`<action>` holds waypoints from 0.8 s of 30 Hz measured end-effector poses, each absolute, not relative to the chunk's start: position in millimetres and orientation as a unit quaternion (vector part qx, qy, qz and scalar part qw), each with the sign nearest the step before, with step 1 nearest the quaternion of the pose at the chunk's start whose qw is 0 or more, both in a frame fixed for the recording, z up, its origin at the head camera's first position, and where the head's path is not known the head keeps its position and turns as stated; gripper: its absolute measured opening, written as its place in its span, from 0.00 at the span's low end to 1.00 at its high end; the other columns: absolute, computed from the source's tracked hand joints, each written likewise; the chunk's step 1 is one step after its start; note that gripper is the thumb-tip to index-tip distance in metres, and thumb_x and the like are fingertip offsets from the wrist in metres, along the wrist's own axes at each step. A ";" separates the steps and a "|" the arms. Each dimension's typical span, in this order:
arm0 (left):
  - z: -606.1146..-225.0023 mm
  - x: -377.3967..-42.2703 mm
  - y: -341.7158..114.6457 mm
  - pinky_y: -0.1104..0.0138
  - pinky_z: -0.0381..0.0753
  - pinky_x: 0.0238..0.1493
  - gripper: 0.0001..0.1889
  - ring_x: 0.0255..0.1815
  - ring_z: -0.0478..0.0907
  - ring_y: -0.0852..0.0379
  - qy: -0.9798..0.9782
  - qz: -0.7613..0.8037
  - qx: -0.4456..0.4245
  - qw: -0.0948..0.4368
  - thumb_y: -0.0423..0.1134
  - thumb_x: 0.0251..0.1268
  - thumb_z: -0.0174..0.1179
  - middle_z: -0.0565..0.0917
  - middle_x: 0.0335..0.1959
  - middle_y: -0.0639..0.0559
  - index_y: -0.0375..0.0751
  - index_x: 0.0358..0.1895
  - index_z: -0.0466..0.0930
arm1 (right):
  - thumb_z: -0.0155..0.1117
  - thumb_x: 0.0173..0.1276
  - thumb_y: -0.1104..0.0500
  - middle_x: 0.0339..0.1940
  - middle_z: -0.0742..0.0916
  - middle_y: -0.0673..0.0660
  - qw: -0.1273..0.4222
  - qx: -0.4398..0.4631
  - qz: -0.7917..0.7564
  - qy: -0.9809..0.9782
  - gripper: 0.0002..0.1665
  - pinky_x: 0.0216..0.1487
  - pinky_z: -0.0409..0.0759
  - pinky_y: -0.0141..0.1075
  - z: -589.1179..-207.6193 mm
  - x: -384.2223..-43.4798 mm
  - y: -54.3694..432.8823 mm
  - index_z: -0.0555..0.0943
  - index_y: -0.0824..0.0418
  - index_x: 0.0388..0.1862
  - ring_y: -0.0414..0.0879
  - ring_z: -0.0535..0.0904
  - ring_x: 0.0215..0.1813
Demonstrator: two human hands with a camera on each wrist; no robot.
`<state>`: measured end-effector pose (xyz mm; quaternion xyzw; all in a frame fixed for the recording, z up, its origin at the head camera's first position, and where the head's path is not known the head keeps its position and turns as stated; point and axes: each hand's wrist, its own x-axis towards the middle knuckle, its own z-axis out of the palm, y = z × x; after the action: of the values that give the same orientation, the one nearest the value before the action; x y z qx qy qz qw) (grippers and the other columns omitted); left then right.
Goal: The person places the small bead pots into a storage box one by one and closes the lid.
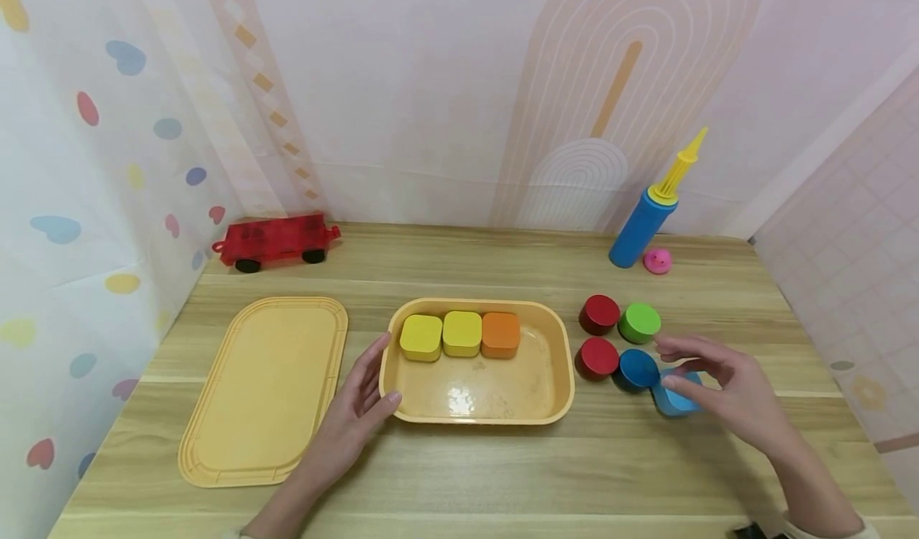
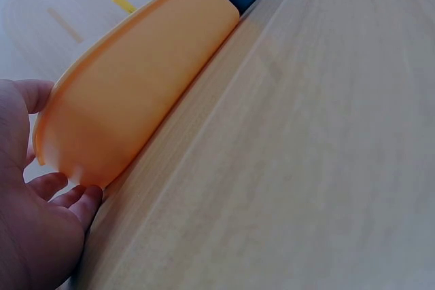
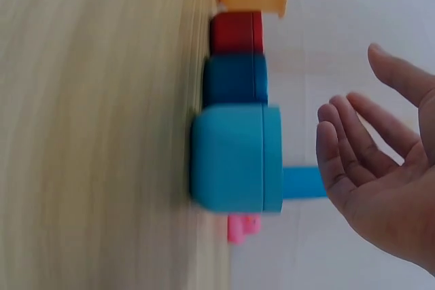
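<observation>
My left hand (image 1: 350, 415) holds the left end of an orange-yellow plastic tub (image 1: 502, 383), thumb at the rim and fingers against the outer wall. Inside, along the tub's back wall, two yellow square lidded containers (image 1: 421, 336) and an orange one (image 1: 500, 333) sit in a row. My right hand (image 1: 739, 399) hovers over a light blue square lidded container (image 3: 234, 159), its fingers apart and loosely bent, with a gap between hand and lid in the right wrist view. Beside that container stand a dark blue round one (image 1: 636, 369), two red ones (image 1: 597, 358) and a green one (image 1: 640, 322).
A flat orange-yellow lid (image 1: 266, 387) lies left of the tub. Toward the back are a red toy wagon (image 1: 276, 238) at left, and a blue hand pump (image 1: 642, 224) with a yellow nozzle beside a small pink toy (image 1: 657, 261) at right. Patterned curtains surround the wooden table (image 1: 502, 483).
</observation>
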<state>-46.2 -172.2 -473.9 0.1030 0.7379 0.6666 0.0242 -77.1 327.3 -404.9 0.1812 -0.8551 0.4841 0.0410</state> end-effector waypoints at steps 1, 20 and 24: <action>-473.8 -46.3 -172.2 0.80 0.61 0.78 0.38 0.90 0.50 0.32 0.737 0.667 0.103 0.025 0.30 0.86 0.59 0.53 0.91 0.35 0.44 0.91 0.53 | 0.74 0.69 0.79 0.58 0.92 0.46 0.038 0.182 0.479 -0.858 0.27 0.56 0.84 0.23 -405.9 -76.9 331.1 0.84 0.72 0.67 0.35 0.86 0.57; -474.7 -46.3 -172.4 0.81 0.60 0.77 0.38 0.90 0.50 0.32 0.740 0.665 0.100 0.023 0.30 0.86 0.59 0.53 0.91 0.35 0.44 0.91 0.53 | 0.84 0.63 0.71 0.65 0.85 0.33 -0.040 0.200 0.410 -0.889 0.34 0.60 0.78 0.18 -429.8 -81.6 379.5 0.86 0.66 0.69 0.26 0.78 0.63; -474.2 -45.6 -172.1 0.81 0.60 0.77 0.38 0.90 0.50 0.32 0.740 0.665 0.096 0.025 0.31 0.86 0.59 0.53 0.91 0.36 0.45 0.91 0.53 | 0.85 0.62 0.70 0.66 0.84 0.31 -0.060 0.193 0.404 -0.892 0.37 0.58 0.80 0.20 -432.1 -82.9 383.9 0.84 0.65 0.71 0.26 0.77 0.62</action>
<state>-45.6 -172.1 -474.2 0.0965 0.7404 0.6648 0.0251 -82.9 383.9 -432.1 0.1932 -0.8919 0.4044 -0.0598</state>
